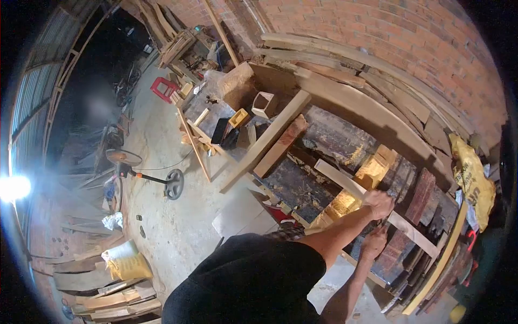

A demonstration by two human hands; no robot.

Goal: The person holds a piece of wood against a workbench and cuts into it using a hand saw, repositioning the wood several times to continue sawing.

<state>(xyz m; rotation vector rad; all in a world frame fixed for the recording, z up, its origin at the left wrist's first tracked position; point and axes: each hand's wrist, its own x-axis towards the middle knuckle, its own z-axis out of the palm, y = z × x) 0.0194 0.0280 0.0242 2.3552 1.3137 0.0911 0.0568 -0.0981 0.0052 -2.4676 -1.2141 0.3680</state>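
Leaning along the brick wall (431, 32), long curved planks (377, 86) rose above the dark bench (302, 189), which carried 2 lighter boards (270, 140) laid across it. A thin wood strip (345, 183) lay slanted on the bench among small pale blocks (377, 164). The left hand (379, 204) rested on the strip, fingers curled down over it. The right hand (374, 242) sat just below, beside the strip; whether its fingers pinched anything could not be told. A yellow sack (475, 183) hung at the far end, and a fan (125, 159) stood on the floor.
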